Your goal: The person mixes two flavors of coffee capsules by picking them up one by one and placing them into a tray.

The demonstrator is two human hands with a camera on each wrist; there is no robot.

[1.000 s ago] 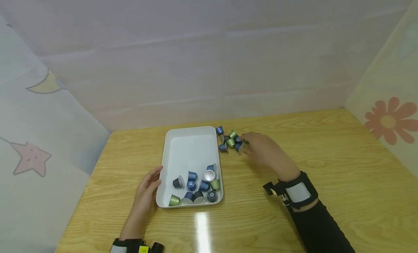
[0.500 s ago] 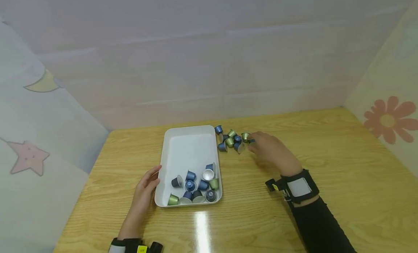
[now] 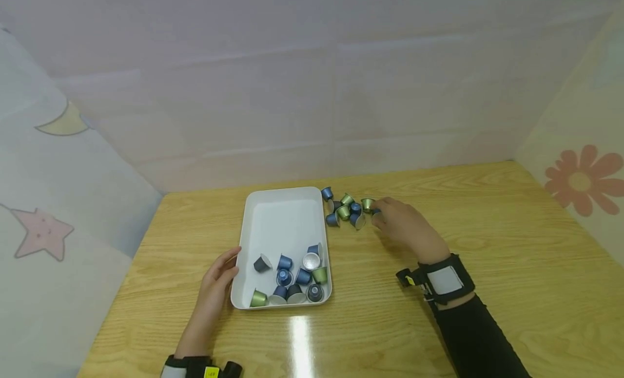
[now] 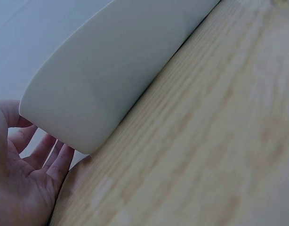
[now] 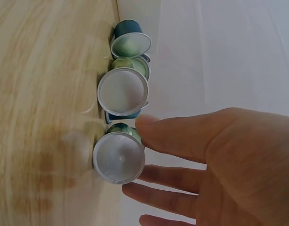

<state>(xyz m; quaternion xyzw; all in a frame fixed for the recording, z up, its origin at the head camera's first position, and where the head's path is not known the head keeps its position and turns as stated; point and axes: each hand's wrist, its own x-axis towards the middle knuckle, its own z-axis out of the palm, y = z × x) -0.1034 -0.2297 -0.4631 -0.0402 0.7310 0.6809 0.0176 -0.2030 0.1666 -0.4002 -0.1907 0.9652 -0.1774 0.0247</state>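
Observation:
A white tray [image 3: 275, 221] lies on the wooden table with several blue, green and dark coffee capsules toward its near end. My left hand [image 3: 220, 275] rests against the tray's left side. In the left wrist view its fingertips are partly hidden behind the tray wall [image 4: 102, 70]. Beyond the tray's right side, my right hand [image 3: 402, 226] is at the edge of a loose group of capsules. Its thumb and fingers pinch a coffee capsule [image 5: 118, 157], whose silvery lid faces the right wrist camera. A green capsule [image 3: 368, 204] stands just left of those fingertips.
More capsules [image 3: 343, 212] lie close together by the tray's far right corner. A pale covered wall [image 3: 331, 123] rises behind the table [image 3: 487, 232], with side panels at left and right.
My right hand has shifted slightly right, off the group, uncovering the green capsule beside it. A dark capsule in the tray has rolled to a new angle. My left hand stays at the tray.

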